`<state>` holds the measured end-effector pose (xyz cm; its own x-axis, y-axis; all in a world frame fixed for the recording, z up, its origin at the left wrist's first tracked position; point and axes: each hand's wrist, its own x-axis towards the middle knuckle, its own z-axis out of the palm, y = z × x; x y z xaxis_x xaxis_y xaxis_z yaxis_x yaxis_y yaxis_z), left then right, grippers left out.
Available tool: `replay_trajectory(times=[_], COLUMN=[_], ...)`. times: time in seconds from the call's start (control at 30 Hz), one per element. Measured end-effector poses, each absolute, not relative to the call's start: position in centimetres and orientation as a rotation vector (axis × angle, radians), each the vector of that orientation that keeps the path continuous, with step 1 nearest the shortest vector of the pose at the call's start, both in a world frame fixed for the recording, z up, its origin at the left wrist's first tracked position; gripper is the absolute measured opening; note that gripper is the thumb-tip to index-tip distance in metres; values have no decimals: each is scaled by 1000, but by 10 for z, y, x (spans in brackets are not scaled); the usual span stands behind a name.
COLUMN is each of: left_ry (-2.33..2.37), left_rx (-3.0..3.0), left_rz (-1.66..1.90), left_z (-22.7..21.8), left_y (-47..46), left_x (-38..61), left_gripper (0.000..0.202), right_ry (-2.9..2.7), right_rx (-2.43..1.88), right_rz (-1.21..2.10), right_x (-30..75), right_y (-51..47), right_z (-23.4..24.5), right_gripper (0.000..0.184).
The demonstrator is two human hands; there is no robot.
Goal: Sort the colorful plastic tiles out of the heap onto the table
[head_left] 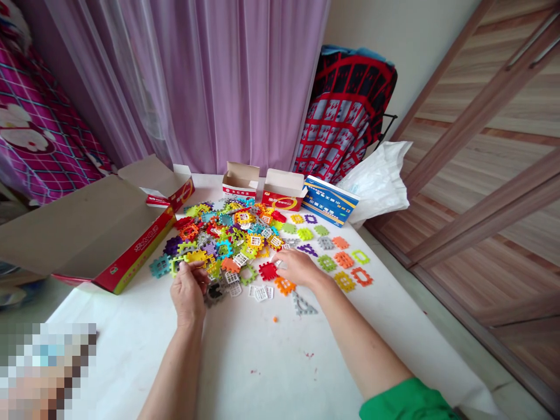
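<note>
A heap of colourful notched plastic building pieces lies on the white-covered table. At its front left corner is my left hand, with fingers curled in beside a lime-green piece; whether it grips that piece is unclear. My right hand reaches to the heap's right side. Its fingers are bent together at a white piece, next to a red square piece. What its fingertips hold is hidden. An orange piece and a grey triangular piece lie just below this hand.
A large open red box stands at the left. Small red boxes, a blue box and a white plastic bag line the back. Separate pieces lie spread at the right. A tiny orange bead sits in front.
</note>
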<state>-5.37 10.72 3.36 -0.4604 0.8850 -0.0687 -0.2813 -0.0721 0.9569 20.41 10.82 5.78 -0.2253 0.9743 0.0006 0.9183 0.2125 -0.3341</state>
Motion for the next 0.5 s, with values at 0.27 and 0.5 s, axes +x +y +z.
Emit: replay_trajectory(times=[0.27, 0.5], left_ry=[1309, 1318], left_rx=[716, 733], left_rz=[1689, 1689], left_z=[32, 32], left_y=[108, 109], left_x=[-53, -54], left_gripper=[49, 49], right_ry=[-2522, -2194], right_rx=[-1582, -1692], right_rz=[293, 317], right_x=[194, 199], right_y=[107, 110], right_z=[36, 39], right_gripper=[30, 21])
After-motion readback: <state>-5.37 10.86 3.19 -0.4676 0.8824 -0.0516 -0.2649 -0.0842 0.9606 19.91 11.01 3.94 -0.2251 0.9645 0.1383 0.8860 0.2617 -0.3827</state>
